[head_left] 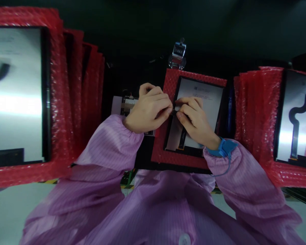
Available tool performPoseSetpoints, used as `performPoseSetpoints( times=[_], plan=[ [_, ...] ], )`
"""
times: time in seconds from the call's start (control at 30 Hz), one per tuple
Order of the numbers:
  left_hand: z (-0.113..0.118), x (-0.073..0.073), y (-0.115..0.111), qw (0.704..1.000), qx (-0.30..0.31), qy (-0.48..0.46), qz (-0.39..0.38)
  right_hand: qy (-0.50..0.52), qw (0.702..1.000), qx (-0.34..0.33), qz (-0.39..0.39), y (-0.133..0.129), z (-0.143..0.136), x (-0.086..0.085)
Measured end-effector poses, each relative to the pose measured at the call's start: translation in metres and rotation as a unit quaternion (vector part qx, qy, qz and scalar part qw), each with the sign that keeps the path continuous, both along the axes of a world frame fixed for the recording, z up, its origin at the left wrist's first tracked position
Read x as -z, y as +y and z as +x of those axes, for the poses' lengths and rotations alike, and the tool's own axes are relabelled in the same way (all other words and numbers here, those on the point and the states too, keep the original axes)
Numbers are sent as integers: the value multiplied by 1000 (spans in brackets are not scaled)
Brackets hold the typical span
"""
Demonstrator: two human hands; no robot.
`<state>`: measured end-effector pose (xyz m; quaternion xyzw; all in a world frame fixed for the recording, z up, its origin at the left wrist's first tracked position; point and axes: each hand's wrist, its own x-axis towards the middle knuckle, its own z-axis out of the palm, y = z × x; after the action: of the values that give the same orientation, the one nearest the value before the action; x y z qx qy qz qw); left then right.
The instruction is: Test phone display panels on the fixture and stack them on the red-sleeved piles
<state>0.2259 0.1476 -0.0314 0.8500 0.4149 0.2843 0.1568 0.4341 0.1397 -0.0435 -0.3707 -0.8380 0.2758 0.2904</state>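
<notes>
In the head view, a display panel (206,112) lies silver back up on a red bubble-wrap sheet (169,81), tilted slightly. A black flex cable (183,137) runs up from the panel's lower edge and goes under my right hand (195,119). My right thumb and fingers are closed on the cable's small black end. My left hand (151,109) meets it from the left, thumb and forefinger pinched on the same black end over the panel's left edge. The exact contact between fingertips is partly hidden. Beneath my left hand, a small circuit board (129,102) is partly covered.
A metal tally counter (178,52) stands behind the panel. Left is a tall stack of red bubble-wrap pouches (63,102) with a panel (17,102) on top. Another red stack (257,102) with a panel (285,136) stands right, beside a blue pen-like tool (230,109).
</notes>
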Motion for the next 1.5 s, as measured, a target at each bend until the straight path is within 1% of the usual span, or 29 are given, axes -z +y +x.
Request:
performPoseSetpoints(
  times=[0.13,0.27,0.43,0.53,0.73,0.8,0.87,0.9,0.93,0.97,1.03,1.07,1.13,1.17,1.23,1.33,1.4,1.5],
  plan=[
    [-3,-1,1,999,4,-8,-44,-9,1000,-12,-7,1,2,0],
    [-4,-1,3,997,9,-27,-66,-17,1000,-17,-10,2,3,0],
    [-5,-2,4,996,-7,-23,-91,-13,1000,-18,-11,1,4,-1],
    [-4,-1,3,996,-13,-23,-79,-6,1000,-18,-14,0,3,-2],
    [3,8,2,997,-52,-10,-60,11,1000,-17,-14,0,1,2],
    [3,6,3,998,-51,-15,-25,12,1000,-15,-12,0,0,3],
    [-2,0,0,997,-59,-23,38,18,1000,-11,-16,0,0,2],
    [-5,-4,-5,993,-83,-35,73,27,999,-7,-19,-1,0,1],
    [-8,-7,-12,985,-124,-58,104,40,999,0,-22,-2,0,0],
    [-12,-10,-22,972,-179,-87,128,57,998,11,-25,-2,1,-2],
    [-18,-10,-48,936,-293,-138,140,95,994,44,-32,-4,2,-3],
    [-20,-8,-62,929,-322,-129,128,110,991,64,-35,-5,2,-4],
    [-23,2,-87,958,-276,-17,74,125,986,104,-35,-7,3,-5],
    [-25,7,-97,963,-259,42,55,125,984,121,-31,-7,3,-5],
    [-26,17,-110,959,-237,152,39,119,982,146,-24,-7,4,-6],
    [-26,23,-114,939,-225,258,39,119,979,167,-19,-7,6,-8],
    [-25,22,-113,930,-213,297,39,122,977,173,-14,-7,7,-9],
    [-24,19,-110,922,-199,330,43,132,975,177,-7,-7,8,-11]
  ],
)
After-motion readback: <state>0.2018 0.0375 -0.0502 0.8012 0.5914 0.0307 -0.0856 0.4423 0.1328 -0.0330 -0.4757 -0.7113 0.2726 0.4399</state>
